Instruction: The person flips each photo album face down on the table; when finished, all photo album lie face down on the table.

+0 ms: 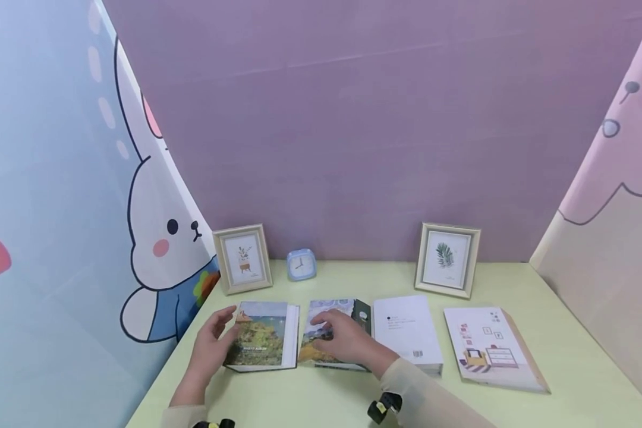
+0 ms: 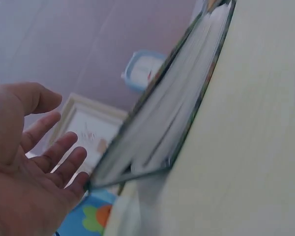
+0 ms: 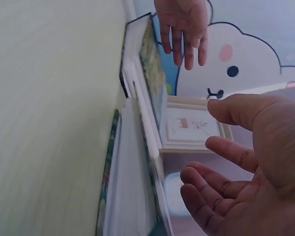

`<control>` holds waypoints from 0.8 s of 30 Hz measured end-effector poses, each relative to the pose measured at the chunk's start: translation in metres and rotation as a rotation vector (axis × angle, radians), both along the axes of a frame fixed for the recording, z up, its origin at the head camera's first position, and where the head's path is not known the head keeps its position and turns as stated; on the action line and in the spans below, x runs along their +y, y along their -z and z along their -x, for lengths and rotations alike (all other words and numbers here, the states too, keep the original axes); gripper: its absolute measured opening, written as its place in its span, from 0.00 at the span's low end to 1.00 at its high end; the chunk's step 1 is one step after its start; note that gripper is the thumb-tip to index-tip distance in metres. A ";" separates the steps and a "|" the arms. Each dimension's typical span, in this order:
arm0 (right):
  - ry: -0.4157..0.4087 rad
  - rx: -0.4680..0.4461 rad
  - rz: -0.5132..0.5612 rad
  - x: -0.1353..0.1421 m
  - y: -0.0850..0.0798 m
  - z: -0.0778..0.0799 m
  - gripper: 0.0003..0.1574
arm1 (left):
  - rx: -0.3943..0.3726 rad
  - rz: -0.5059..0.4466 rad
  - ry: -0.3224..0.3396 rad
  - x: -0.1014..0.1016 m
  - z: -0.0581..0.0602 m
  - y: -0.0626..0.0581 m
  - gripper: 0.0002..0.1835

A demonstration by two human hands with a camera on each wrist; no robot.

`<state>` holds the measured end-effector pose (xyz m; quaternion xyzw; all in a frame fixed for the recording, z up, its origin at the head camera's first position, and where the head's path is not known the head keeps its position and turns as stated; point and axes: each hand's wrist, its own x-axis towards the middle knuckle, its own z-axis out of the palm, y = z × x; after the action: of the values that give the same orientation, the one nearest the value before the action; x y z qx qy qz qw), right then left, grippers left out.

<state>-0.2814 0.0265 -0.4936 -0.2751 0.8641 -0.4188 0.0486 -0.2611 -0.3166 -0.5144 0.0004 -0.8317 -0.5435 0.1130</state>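
Note:
On the left lies a photo album (image 1: 262, 333) with a landscape cover. My left hand (image 1: 211, 342) is at its left edge, fingers loosely bent and gripping nothing. In the left wrist view that hand (image 2: 44, 152) has its little finger close to a corner of the album (image 2: 157, 123), whose page edges show. To the right lies a second album (image 1: 326, 306) with a painted cover and dark spine, partly hidden by my right hand (image 1: 345, 339). The right wrist view shows the right hand (image 3: 255, 167) with spread, slightly bent fingers, holding nothing, beside both albums' page edges (image 3: 130, 167).
A thick white book (image 1: 406, 330) lies right of the second album. Farther right is a thin book with a room drawing (image 1: 489, 351). Two picture frames (image 1: 243, 258) and a blue clock (image 1: 301, 264) stand along the back of the pale green table (image 1: 278, 398).

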 end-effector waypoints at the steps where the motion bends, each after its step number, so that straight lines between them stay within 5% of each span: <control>1: -0.005 -0.002 -0.005 -0.003 0.000 0.000 0.26 | -0.026 -0.020 -0.011 -0.003 0.001 0.002 0.26; 13: -0.037 -0.075 0.028 -0.030 0.006 -0.004 0.32 | -0.213 -0.211 0.001 -0.018 0.006 0.015 0.41; 24: -0.054 -0.039 -0.090 -0.058 0.010 -0.009 0.37 | -0.213 -0.155 0.045 -0.018 0.003 0.019 0.38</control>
<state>-0.2728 -0.0315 -0.5031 -0.2876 0.8732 -0.3834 0.0888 -0.2645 -0.3344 -0.5338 0.0485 -0.7943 -0.6054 0.0113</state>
